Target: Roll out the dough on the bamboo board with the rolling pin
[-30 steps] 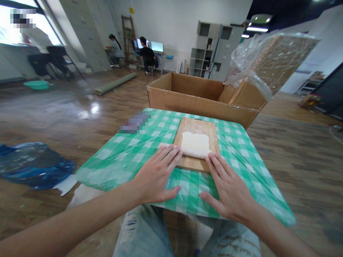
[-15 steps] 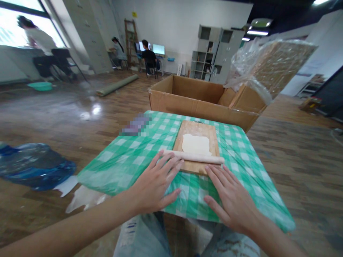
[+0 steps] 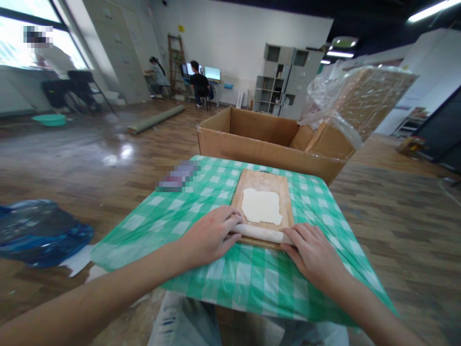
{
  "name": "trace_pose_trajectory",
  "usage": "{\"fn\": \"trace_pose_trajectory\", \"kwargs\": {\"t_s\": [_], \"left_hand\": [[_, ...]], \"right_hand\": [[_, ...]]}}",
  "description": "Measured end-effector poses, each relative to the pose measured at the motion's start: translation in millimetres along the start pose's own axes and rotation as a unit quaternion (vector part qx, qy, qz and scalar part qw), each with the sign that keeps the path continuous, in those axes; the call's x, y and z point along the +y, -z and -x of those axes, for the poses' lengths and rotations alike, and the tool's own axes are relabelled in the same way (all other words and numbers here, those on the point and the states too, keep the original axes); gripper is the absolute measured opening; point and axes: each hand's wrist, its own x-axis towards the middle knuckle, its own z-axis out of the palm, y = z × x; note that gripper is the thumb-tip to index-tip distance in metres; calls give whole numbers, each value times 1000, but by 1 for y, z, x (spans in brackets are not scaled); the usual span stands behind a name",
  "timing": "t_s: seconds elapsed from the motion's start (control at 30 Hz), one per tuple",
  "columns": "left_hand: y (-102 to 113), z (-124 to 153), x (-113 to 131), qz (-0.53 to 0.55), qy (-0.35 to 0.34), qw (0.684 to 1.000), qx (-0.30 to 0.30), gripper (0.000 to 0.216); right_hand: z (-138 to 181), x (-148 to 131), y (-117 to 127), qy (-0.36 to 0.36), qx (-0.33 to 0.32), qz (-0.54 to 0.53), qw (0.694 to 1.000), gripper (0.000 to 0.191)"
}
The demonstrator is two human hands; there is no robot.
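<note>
A floured rolling pin (image 3: 262, 233) lies across the near end of a wooden cutting board (image 3: 284, 187). My left hand (image 3: 216, 233) is closed round the pin's left end, fingers over the top and thumb on the near side. The right end is gripped by my right hand (image 3: 309, 245) in the same way. Just beyond the pin, a thin, flat sheet of pale dough (image 3: 261, 206) with an uneven edge rests on the board. The pin sits apart from the dough, and both of its tips are hidden by my hands.
The board lies on a table with a green-and-white checked cover (image 3: 173, 211). A big open cardboard box (image 3: 259, 144) stands behind it. On the floor at left are a large blue water bottle (image 3: 43, 233) and a teal basin (image 3: 50, 119). Several people sit farther back.
The rolling pin has come toward me, off the dough's near edge. My hands have gone from lying stretched out on and beside it to being wrapped round its ends.
</note>
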Motion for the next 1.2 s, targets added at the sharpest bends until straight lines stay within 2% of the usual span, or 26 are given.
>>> {"fn": "trace_pose_trajectory", "kwargs": {"t_s": [0.07,0.13,0.27,0.37,0.43,0.5,0.63,0.77,0.9,1.1,1.2], "left_hand": [[12,-8,1,46,0,999,-20,19],[24,-26,-6,67,15,997,-19,27],[27,-86,-42,31,63,997,-38,31],[17,-129,-66,18,52,991,-120,49],[10,-148,-74,5,48,981,-186,52],[5,-161,-77,-8,65,971,-230,59],[3,-174,-79,-10,126,955,-269,79],[3,-183,-80,-17,141,943,-301,69],[1,-188,-79,-23,153,940,-305,63],[3,-181,-74,9,156,945,-288,51],[11,-182,-68,20,148,957,-248,36]], "right_hand": [[9,-2,1,19,-11,-3,1000,20],[19,-1,2,23,-7,-14,1000,23],[43,16,4,5,26,-41,999,26],[70,39,6,-35,58,-64,996,24],[90,55,9,-101,86,-74,989,28],[105,67,12,-173,87,-89,977,32],[113,74,18,-267,78,-147,949,34],[97,66,17,-284,75,-204,934,33],[80,57,13,-268,81,-245,928,32],[75,55,10,-271,87,-278,917,31],[76,56,9,-286,92,-306,903,31]]}}
